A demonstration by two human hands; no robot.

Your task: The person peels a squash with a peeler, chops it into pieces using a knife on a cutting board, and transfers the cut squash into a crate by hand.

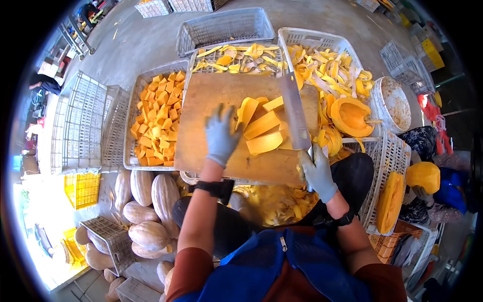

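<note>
On the wooden cutting board (201, 100) lie several thick orange pumpkin pieces (263, 125). My left hand (222, 136), in a grey glove, hovers over the board just left of them; its fingers are spread and slightly blurred, with nothing in them. Wrapped round the handle of a large knife (295, 110) is my gloved right hand (318, 172). The broad blade points away from me along the right side of the pieces. Left of the board, a crate (129, 146) holds pumpkin cubes (160, 116).
Peels fill a white crate (322, 36) at the back right, near a halved pumpkin (350, 117) and a white bucket (393, 104). Whole pumpkins (151, 235) lie at lower left. Another person's hand (421, 195) is at a peeled pumpkin (423, 176) on the right.
</note>
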